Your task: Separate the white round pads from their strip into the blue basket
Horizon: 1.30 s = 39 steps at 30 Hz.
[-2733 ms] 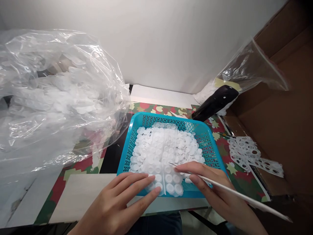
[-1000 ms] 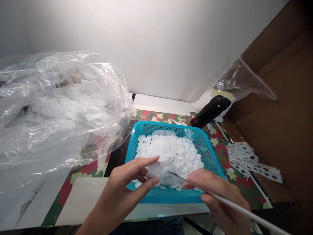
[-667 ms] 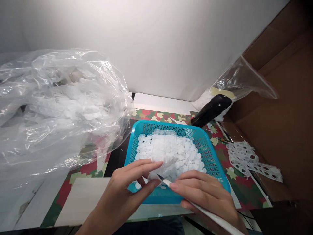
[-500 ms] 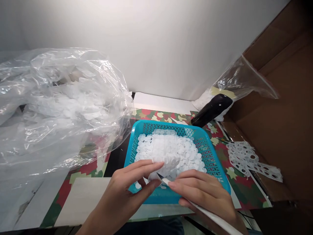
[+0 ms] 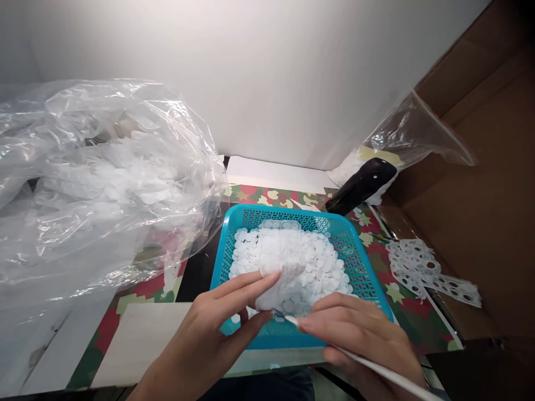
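My left hand (image 5: pixel 221 317) pinches the near edge of a thin, translucent plastic sheet (image 5: pixel 286 287) marked with rounds, between thumb and fingers. My right hand (image 5: pixel 363 328) is closed around a slim white pen-like tool (image 5: pixel 388 372) that slants down to the lower right. The tool's narrow tip points at the sheet's near edge, beside my left thumb; whether they touch I cannot tell. Below both hands is a turquoise basket (image 5: pixel 370 264), holding many small white discs (image 5: pixel 321 259). Part of the sheet lies over the discs.
A large clear bag (image 5: pixel 125 178) of white scraps fills the left side. Behind the basket leans a black-handled object (image 5: pixel 363 184). Perforated offcuts (image 5: pixel 430 273) lie at right, near a cardboard wall (image 5: pixel 485 223). A pale board (image 5: pixel 137 340) lies at front left on the patterned table cover.
My right hand and the tool have drawn slightly right and down from the sheet. The sheet's near edge has shifted between my left fingers, which stay almost in place.
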Each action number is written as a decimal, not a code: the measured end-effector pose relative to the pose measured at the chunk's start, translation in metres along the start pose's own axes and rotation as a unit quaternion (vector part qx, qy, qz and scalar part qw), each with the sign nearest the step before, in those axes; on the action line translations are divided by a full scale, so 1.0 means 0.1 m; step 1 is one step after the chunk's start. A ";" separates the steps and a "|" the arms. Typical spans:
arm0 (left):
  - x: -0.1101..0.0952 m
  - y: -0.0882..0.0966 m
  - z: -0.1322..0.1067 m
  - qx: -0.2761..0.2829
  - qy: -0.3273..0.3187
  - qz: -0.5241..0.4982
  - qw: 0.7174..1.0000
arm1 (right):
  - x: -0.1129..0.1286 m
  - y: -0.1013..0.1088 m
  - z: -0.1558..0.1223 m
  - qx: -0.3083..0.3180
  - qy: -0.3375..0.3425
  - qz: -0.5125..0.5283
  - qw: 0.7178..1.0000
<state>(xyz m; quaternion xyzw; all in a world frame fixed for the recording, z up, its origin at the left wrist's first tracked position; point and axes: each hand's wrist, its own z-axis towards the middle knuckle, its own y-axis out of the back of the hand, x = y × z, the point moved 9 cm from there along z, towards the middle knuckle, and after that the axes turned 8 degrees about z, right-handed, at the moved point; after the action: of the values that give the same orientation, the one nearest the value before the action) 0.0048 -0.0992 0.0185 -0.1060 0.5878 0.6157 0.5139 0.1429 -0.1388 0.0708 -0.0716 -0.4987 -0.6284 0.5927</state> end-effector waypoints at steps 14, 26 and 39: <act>0.01 -0.01 0.01 -0.013 0.013 -0.033 0.999 | 0.04 -0.10 0.05 0.031 0.040 -0.071 0.996; 0.01 -0.01 -0.01 -0.011 0.011 -0.017 1.000 | -0.01 -0.24 0.08 0.062 0.039 -0.141 0.987; 0.00 0.00 0.01 -0.024 0.018 -0.018 0.999 | -0.06 0.08 -0.01 -0.019 -0.004 -0.052 0.998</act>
<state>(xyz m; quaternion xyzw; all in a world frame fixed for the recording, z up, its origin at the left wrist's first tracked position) 0.0049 -0.0982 0.0189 -0.1400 0.5800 0.6185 0.5114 0.1517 -0.1339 0.0702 -0.0594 -0.4919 -0.6674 0.5560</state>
